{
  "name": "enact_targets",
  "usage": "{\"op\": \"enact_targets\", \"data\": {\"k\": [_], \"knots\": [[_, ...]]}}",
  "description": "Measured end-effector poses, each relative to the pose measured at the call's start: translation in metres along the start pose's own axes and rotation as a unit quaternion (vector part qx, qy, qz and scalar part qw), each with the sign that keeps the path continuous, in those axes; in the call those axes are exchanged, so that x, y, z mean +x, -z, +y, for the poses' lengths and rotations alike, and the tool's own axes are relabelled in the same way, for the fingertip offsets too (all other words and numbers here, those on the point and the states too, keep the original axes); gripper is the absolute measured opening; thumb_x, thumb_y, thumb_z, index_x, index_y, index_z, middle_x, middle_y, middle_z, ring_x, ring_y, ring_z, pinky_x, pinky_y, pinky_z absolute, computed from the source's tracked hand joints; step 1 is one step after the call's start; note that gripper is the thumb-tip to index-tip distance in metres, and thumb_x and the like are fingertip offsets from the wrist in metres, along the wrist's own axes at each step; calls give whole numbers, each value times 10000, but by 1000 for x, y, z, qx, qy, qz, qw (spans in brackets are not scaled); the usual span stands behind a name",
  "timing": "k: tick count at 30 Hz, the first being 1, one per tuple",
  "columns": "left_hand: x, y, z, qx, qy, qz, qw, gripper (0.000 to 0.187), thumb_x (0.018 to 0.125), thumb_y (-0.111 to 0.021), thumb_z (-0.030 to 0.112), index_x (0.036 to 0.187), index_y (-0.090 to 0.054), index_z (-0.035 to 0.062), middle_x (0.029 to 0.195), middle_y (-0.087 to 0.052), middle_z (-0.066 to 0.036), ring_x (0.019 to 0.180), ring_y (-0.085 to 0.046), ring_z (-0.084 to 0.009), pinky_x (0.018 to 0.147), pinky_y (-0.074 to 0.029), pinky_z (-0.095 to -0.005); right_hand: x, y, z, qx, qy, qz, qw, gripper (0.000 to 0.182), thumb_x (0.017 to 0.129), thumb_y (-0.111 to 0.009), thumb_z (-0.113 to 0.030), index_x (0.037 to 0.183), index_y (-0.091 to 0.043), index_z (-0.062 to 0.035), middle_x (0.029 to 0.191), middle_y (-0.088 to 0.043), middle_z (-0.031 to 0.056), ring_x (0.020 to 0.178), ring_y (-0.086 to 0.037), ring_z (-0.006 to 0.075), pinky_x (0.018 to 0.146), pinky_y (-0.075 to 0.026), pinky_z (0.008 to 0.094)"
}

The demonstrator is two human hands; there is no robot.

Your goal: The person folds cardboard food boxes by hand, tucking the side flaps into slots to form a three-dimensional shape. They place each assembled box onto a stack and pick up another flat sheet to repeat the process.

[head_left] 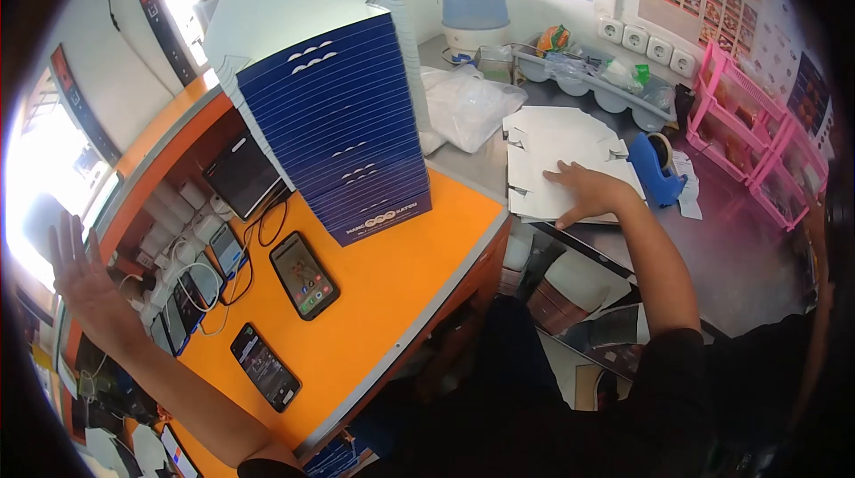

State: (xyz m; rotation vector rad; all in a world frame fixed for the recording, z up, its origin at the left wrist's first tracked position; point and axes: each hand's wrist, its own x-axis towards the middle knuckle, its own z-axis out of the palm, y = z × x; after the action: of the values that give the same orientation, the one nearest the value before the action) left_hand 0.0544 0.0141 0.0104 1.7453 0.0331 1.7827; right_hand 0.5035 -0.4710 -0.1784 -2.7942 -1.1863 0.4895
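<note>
My right hand (590, 193) lies flat, fingers spread, on a stack of white cardboard box blanks (557, 144) on the metal counter. Raised at the far left, my left hand (93, 295) has its fingers apart and holds nothing. Between my arms, a tall stack of dark blue printed boxes (343, 122) stands on the orange counter, its lids opened upward and white inside. Nearer me on the orange surface are a larger black phone (305, 275) and a smaller one (265, 367). A blue tape dispenser (657, 166) sits just right of the white blanks.
Several phones with tangled cables (191, 287) and paper rolls (169, 211) fill the shelf at left. Behind the blanks are a plastic bag (472, 104) and a grey cup tray (588, 82). Pink plastic racks (739, 113) stand at right. Below the counter is an open shelf with containers (570, 287).
</note>
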Motion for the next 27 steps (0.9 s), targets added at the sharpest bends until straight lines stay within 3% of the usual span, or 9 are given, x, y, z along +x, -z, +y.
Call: {"op": "enact_targets", "data": {"k": [3, 6, 9, 12, 15, 19, 20, 24, 27], "knots": [[6, 16, 7, -32, 11, 6, 999, 642, 1126, -248, 412, 1590, -317, -28, 1598, -404, -252, 1499, -388, -364, 1277, -274, -506, -11, 13, -4, -1, 14, 35, 999, 1023, 758, -849, -593, 1592, -443, -162, 1617, -422, 231, 1485, -406, 431, 1222, -347, 434], [9, 32, 13, -44, 3, 12, 999, 662, 1123, -255, 445, 1584, -317, -26, 1600, -396, -265, 1489, -399, -391, 1271, -284, -509, -11, 27, 9, 242, 18, 54, 969, 545, 930, -740, -421, 1371, -675, -107, 1311, -696, 222, 1241, -650, 349, 1044, -495, 385], [10, 44, 20, -39, -9, 15, 999, 656, 1123, -253, 445, 1574, -311, -27, 1601, -378, -291, 1488, -391, -420, 1266, -291, -518, -13, 41, 14, 79, -28, 197, 977, 253, 1006, -634, -244, 1094, -745, -34, 983, -748, 230, 935, -730, 352, 834, -535, 416], [8, 47, 29, -14, -8, 37, 999, 656, 1121, -261, 443, 1577, -306, -26, 1599, -374, -303, 1481, -399, -422, 1263, -292, -522, -27, 50, 3, 51, -23, 384, 921, 227, 1003, -619, -226, 1029, -698, -14, 912, -702, 254, 850, -711, 400, 758, -514, 475], [10, 57, 31, -41, -9, 35, 999, 650, 1117, -281, 437, 1571, -318, -26, 1593, -383, -301, 1467, -416, -415, 1264, -291, -518, -28, 69, 21, -63, -101, 627, 770, 240, 1024, -605, -235, 1112, -692, -30, 934, -705, 248, 834, -692, 437, 761, -529, 449], [9, 71, 31, -37, -17, 23, 999, 640, 1110, -320, 438, 1534, -392, -35, 1519, -486, -273, 1351, -536, -365, 1208, -366, -480, -61, 127, -12, 42, -99, 828, 551, 299, 1088, -541, -311, 1168, -667, -51, 941, -731, 142, 807, -695, 324, 754, -538, 390], [6, 68, 26, -51, -16, 4, 999, 636, 1108, -334, 439, 1519, -419, -39, 1488, -521, -260, 1313, -565, -348, 1190, -386, -467, -58, 134, 5, 94, -64, 847, 519, 291, 1100, -540, -281, 1170, -661, -26, 953, -727, 80, 832, -686, 196, 774, -540, 336], [-3, 47, 29, -62, 5, -49, 997, 597, 1093, -417, 435, 1442, -530, -36, 1358, -636, -202, 1165, -649, -277, 1092, -466, -427, -67, 161, -106, 174, 192, 849, 462, 198, 1095, -555, -133, 1198, -640, 13, 1039, -698, 72, 941, -650, 144, 871, -516, 272], [-14, 26, 31, -61, 16, -108, 992, 551, 1078, -478, 417, 1395, -576, -24, 1300, -666, -179, 1137, -666, -259, 1055, -497, -425, -68, 176, -199, 41, 255, 815, 519, 190, 1093, -539, -83, 1232, -628, 11, 1105, -703, 101, 990, -663, 175, 929, -512, 279]]}}
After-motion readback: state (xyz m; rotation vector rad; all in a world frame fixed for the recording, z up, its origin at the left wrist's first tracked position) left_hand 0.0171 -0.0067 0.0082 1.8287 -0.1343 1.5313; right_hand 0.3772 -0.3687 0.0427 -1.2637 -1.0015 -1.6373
